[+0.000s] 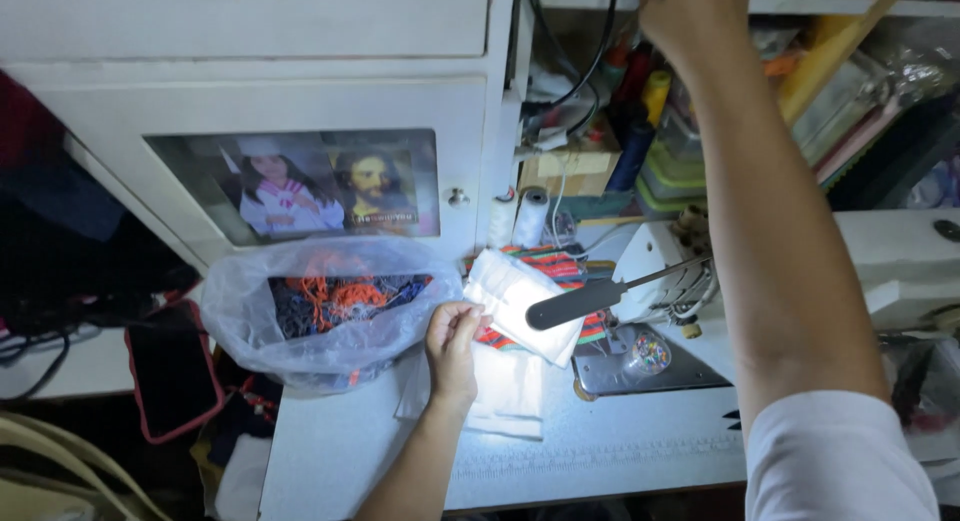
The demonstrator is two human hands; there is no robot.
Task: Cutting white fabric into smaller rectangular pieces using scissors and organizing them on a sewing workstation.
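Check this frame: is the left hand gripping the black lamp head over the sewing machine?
No. The left hand pinches the edge of a folded white cloth, while the black lamp head hangs untouched beside it.

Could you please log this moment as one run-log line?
left hand: pinching white cloth | right hand: raised to shelf, grip unclear | sewing machine: idle
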